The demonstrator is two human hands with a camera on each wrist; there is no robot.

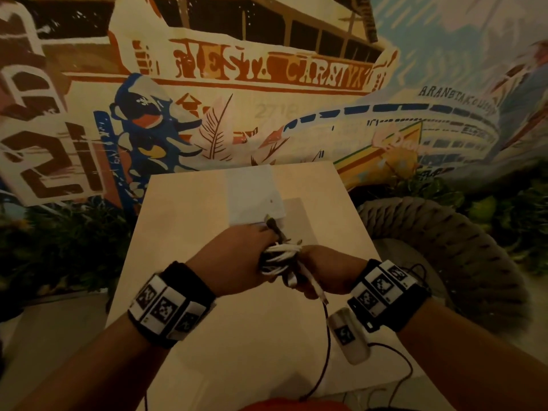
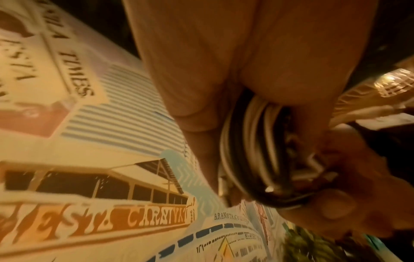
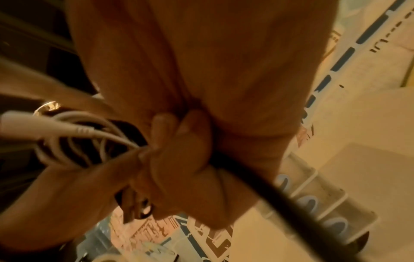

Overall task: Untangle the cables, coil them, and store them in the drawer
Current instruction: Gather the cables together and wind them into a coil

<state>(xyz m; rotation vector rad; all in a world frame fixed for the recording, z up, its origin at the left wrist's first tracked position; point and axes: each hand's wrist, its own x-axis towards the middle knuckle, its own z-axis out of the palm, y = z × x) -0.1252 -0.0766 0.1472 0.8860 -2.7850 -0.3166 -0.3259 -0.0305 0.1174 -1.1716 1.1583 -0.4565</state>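
Cables: bundle of white and black coiled cables [image 1: 280, 256] was held above the pale wooden table [image 1: 237, 336], near its middle.
Hands: left hand [image 1: 237, 256] and right hand [image 1: 326, 268] both gripped it.
Risk: dangling white plug end [image 1: 315, 287] could likely snag and loosen the coil.

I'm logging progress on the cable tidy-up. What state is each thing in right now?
cable bundle: white and black cables coiled together, held above the table between both hands
white connector end: sticking loose out of the bundle
left hand: grips the bundle
right hand: fingers curled round the cables
table: white sheet lying on it
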